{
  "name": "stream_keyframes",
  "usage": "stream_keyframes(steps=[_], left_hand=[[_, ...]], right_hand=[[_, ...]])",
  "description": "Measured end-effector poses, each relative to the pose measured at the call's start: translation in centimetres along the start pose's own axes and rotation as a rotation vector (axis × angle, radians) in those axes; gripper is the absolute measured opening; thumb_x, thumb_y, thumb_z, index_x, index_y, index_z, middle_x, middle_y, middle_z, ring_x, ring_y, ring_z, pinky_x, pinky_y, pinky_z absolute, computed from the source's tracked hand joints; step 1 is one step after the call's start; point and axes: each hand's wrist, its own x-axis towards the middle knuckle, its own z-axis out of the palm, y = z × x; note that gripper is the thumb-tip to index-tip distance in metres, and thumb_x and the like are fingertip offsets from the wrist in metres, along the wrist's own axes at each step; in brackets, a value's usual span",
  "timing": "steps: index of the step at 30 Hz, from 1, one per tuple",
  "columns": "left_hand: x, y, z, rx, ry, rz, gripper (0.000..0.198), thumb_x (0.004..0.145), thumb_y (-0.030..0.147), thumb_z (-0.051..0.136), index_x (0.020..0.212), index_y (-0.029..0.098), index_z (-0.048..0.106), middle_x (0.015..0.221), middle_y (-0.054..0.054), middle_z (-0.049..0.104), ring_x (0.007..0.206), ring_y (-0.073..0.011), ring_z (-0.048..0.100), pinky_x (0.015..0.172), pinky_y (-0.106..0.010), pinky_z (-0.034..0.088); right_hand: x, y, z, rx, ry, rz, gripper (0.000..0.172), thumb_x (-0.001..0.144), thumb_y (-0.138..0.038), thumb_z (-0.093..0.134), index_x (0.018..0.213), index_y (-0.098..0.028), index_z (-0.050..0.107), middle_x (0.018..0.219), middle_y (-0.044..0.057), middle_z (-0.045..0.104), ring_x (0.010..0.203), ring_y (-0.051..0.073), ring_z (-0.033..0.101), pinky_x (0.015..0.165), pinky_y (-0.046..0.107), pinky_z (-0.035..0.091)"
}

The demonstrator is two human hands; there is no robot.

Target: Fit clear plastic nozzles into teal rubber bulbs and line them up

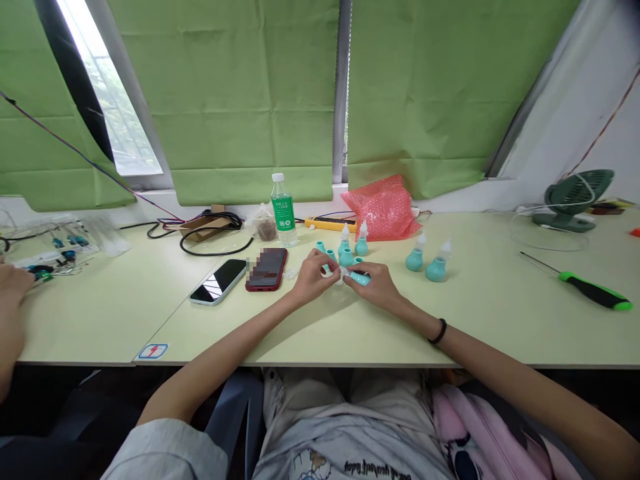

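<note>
- A pale green worktop point(350, 333) runs beneath green blinds point(225, 100) and a window.
- Behind the grip stands a capped water bottle point(283, 210), with liquid visible low inside; a small clear bag point(264, 223) of something brown sits beside it, and a pink bubble-wrap bag point(383, 207) lies further right.
- Left hand point(313, 277) pinches a small white tip; right hand point(377, 283) is closed around a teal bulb point(361, 278). Both meet just above the worktop, fingertips touching.
- The bulb is rounded, glossy teal, lying sideways in the fingers.
- Just behind the grip, more teal bulbs point(345, 253); two with white nozzles point(426, 261) stand right.
- Two phones point(240, 275) lie left; a green-handled screwdriver point(593, 291) far right.
</note>
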Motion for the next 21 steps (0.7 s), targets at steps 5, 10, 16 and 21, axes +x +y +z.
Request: stream_keyframes(steps=[5,10,16,21], left_hand=[[0.4,-1.3,-1.0,0.165,0.083,-0.038,0.011,0.070,0.023,0.048,0.066,0.016,0.056,0.066,-0.003,0.057,0.074,-0.0150,0.043,0.054,-0.022,0.039],[0.4,-4.4,-0.8,0.497,-0.079,-0.192,0.016,0.072,0.023,0.046,0.066,0.017,0.060,0.067,-0.005,0.059,0.077,-0.0198,0.041,0.048,-0.024,0.031],[0.1,-4.6,0.2,0.531,-0.166,-0.234,0.021,0.076,0.025,0.040,0.076,0.019,0.061,0.072,-0.004,0.060,0.077,-0.0201,0.042,0.048,-0.024,0.028],[-0.2,-1.3,-0.3,0.346,-0.013,-0.086,0.032,0.083,0.031,0.027,0.079,0.017,0.055,0.071,-0.003,0.057,0.069,-0.0136,0.044,0.058,-0.023,0.033]], right_hand=[[0.0,0.7,-0.1,0.057,0.046,0.100,0.020,0.065,-0.031,0.054,0.075,-0.015,0.063,0.072,0.005,0.064,0.064,0.017,0.058,0.061,0.027,0.046],[0.0,0.2,-0.3,0.129,-0.082,0.090,0.023,0.072,-0.034,0.047,0.079,-0.016,0.060,0.073,0.004,0.063,0.065,0.015,0.056,0.061,0.026,0.043],[-0.1,-0.5,-0.6,0.299,-0.251,0.117,0.024,0.081,-0.036,0.033,0.092,-0.018,0.045,0.069,0.001,0.058,0.055,0.011,0.050,0.054,0.023,0.039],[-0.4,-0.8,-0.4,0.291,-0.314,0.095,0.024,0.075,-0.038,0.043,0.088,-0.018,0.047,0.068,0.000,0.055,0.060,0.011,0.049,0.059,0.024,0.038]])
